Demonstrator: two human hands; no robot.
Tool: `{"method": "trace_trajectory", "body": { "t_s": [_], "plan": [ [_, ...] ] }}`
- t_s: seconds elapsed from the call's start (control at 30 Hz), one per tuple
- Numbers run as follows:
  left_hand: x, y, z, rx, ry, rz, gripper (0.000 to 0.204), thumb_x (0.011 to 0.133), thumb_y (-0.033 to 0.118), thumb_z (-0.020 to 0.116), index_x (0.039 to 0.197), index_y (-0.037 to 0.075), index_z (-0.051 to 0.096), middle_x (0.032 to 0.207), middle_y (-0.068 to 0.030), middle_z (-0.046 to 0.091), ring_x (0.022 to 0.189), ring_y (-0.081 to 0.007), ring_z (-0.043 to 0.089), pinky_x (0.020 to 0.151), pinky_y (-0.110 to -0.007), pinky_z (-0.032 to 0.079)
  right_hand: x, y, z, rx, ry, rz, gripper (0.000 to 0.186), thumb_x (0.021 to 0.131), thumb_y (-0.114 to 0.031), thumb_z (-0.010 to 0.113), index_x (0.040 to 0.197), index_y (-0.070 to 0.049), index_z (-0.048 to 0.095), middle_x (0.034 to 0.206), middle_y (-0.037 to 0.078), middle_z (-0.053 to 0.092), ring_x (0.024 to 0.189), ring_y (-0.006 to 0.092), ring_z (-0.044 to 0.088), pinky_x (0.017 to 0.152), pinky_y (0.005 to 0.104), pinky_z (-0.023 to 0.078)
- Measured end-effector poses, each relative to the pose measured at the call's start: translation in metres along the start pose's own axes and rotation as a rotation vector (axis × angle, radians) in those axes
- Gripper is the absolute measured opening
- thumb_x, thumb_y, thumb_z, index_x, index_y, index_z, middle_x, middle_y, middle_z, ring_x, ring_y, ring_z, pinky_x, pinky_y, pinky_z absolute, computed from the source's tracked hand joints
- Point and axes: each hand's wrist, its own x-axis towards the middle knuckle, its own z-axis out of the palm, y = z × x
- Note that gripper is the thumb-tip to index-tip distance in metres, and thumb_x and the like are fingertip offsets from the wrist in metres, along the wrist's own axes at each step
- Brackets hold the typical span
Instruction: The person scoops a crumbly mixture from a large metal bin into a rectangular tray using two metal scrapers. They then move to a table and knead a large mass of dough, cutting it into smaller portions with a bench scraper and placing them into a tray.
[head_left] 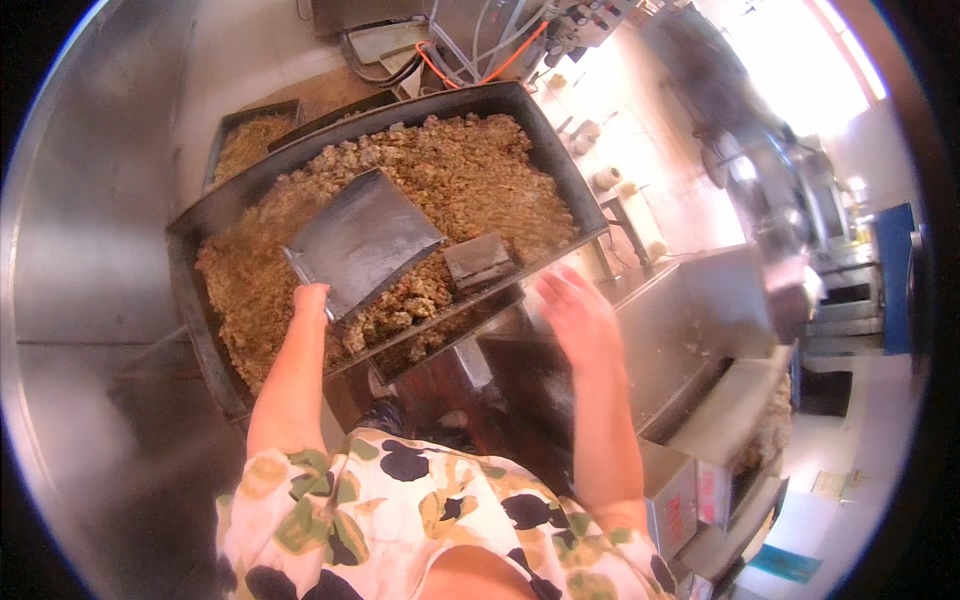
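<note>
A large dark metal tray [187,300] holds brown, crumbly loose material [480,165] heaped over its bottom. My left hand [312,298] is closed on the near left edge of a wide grey metal scoop [365,235], which rests tilted on the heap. To the scoop's right, a brown rectangular block [480,260] lies on the material by the near rim. My right hand [575,315] is just outside the tray's near right rim, blurred, its fingers stretched out and nothing visible in them.
Behind the large tray stands a smaller tray [255,140] of similar material. An orange hose [515,55] and cables lie at the far side. Steel panels [90,250] rise on the left. On the right are a metal trough [690,320] and a cardboard box [672,495].
</note>
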Motion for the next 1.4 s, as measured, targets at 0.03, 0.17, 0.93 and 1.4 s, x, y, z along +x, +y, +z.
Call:
{"method": "trace_trajectory", "body": {
  "t_s": [0.03,0.17,0.93,1.4],
  "plan": [
    [0.007,0.000,-0.001,-0.057,0.002,-0.009,0.039,0.077,0.005,0.066,0.108,-0.015,0.054,0.105,-0.0230,0.060,0.094,-0.0314,0.058,0.077,-0.043,0.044,0.037,0.023,0.004,0.119,-0.061,0.098,0.047,0.091,-0.004,0.056,0.133,0.005,0.038,0.114,0.025,0.060,0.101,0.0319,0.062,0.083,0.0412,0.053],
    [-0.011,0.031,-0.032,-0.054,-0.058,-0.008,0.038,0.078,0.003,0.063,0.110,-0.016,0.053,0.102,-0.0235,0.059,0.088,-0.0307,0.059,0.073,-0.045,0.046,0.160,0.105,-0.016,-0.145,0.465,0.238,0.050,0.090,-0.019,0.059,0.132,0.001,0.043,0.133,0.023,0.048,0.126,0.0353,0.043,0.100,0.0462,0.039],
    [-0.066,-0.006,-0.217,-0.092,0.338,0.160,0.047,0.071,-0.002,0.059,0.117,-0.005,0.052,0.102,-0.0126,0.062,0.089,-0.0218,0.060,0.080,-0.034,0.048,0.248,0.189,0.035,-0.374,0.625,0.089,0.041,0.081,-0.003,0.068,0.118,0.004,0.053,0.115,0.015,0.058,0.096,0.0281,0.058,0.078,0.0439,0.048],
    [-0.067,0.025,-0.226,0.571,0.444,0.182,0.056,0.075,-0.001,0.049,0.131,0.004,0.044,0.115,-0.0232,0.061,0.111,-0.0383,0.057,0.095,-0.040,0.043,0.350,0.032,0.037,-1.561,0.300,-0.614,0.045,0.082,-0.018,0.067,0.120,0.002,0.053,0.113,0.024,0.063,0.106,0.0398,0.060,0.090,0.0446,0.047]
  ]
}}
